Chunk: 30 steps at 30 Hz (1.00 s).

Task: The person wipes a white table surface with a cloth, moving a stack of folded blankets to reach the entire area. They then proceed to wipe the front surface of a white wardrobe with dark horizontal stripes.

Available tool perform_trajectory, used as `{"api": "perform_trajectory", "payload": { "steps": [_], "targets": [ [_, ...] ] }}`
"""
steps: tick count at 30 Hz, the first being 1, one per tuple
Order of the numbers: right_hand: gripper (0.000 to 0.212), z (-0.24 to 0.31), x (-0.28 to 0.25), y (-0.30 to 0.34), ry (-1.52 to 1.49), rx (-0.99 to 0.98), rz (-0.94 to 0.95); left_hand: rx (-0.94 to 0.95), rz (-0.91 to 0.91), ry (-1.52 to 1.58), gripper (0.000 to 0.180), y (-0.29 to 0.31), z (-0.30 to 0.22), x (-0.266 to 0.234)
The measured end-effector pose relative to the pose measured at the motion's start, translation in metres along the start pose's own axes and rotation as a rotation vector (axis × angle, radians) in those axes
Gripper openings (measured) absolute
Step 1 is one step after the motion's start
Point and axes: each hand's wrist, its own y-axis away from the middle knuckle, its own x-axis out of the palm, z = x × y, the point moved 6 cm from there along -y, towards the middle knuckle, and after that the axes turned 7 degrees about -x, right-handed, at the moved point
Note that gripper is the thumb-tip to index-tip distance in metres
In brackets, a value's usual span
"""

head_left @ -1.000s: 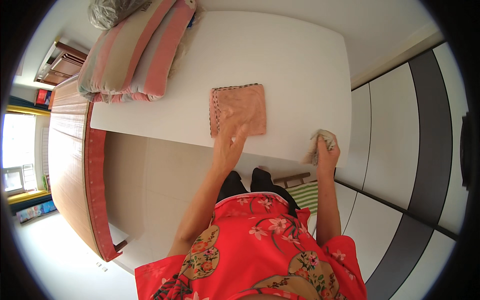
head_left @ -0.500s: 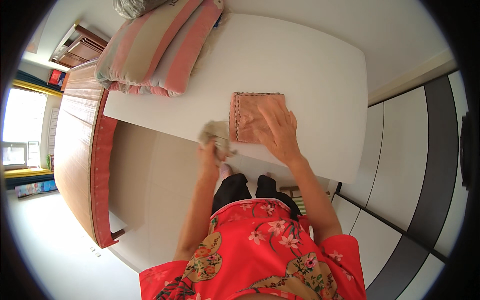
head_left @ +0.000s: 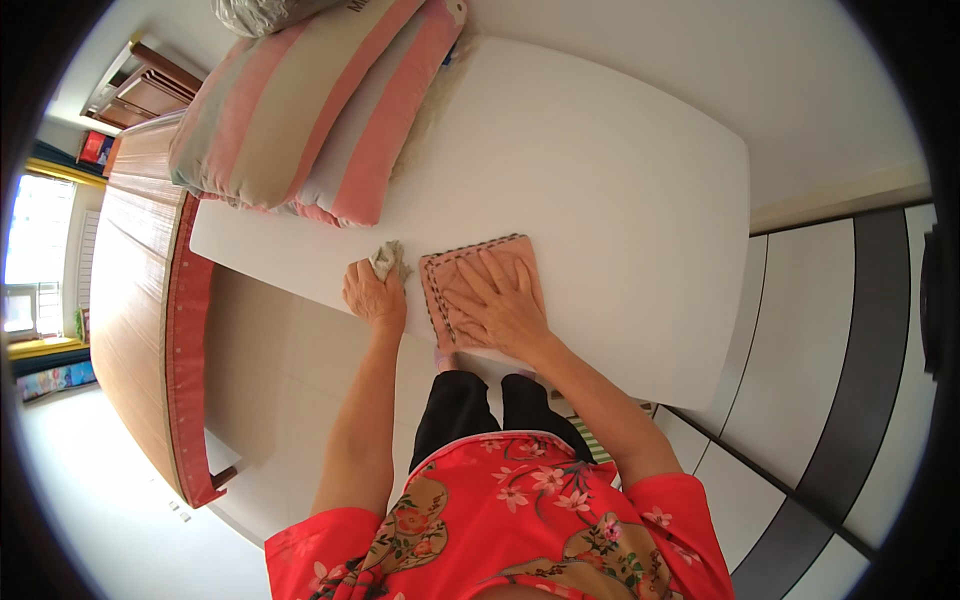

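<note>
Pink cloth (head_left: 440,285), folded to a rough square with dark-and-light stitching along two sides, lies at the front edge of the white table (head_left: 620,190); whether its near side hangs over that edge, I cannot tell. Right hand (head_left: 505,315) rests palm down upon it, fingers spread apart, covering much of its middle; nothing is gripped there. Left hand (head_left: 377,298) is closed round a crumpled greyish rag (head_left: 388,260), part of which sticks out beyond the fingers; this hand is also at the front edge, just left of the cloth and apart from it.

Farther back on the left, a striped quilt (head_left: 280,120) in pink, beige and grey sits folded on the table; a silvery bag (head_left: 255,12) shows above it, cut by the upper rim. Left of the table is a brown-topped bed (head_left: 140,300) with a red side; at the right is a white wardrobe (head_left: 800,330) with a dark band; the person wears a red flowered top (head_left: 520,500) and black trousers (head_left: 455,410).
</note>
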Motion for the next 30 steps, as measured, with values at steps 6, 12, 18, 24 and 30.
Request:
{"api": "perform_trajectory", "payload": {
  "steps": [6,12,18,24,30],
  "targets": [
    [0.048,-0.05,0.024,-0.07,0.037,0.027,-0.044,0.081,-0.08,0.021,0.023,0.0,-0.001,-0.003],
    [0.055,-0.193,0.026,-0.143,0.351,0.262,-0.023,0.074,-0.041,0.024,0.022,0.0,-0.007,-0.002],
    [0.063,-0.145,0.012,-0.169,0.291,0.45,-0.025,0.052,-0.041,0.024,0.022,0.0,0.0,0.001],
    [0.053,-0.036,0.041,-0.08,-0.007,0.228,-0.001,0.013,-0.04,0.054,0.031,0.001,0.002,0.001],
    [0.049,0.021,-0.013,0.026,-0.067,0.202,-0.072,0.028,-0.059,-0.029,0.03,-0.003,0.004,0.006]
  ]
}}
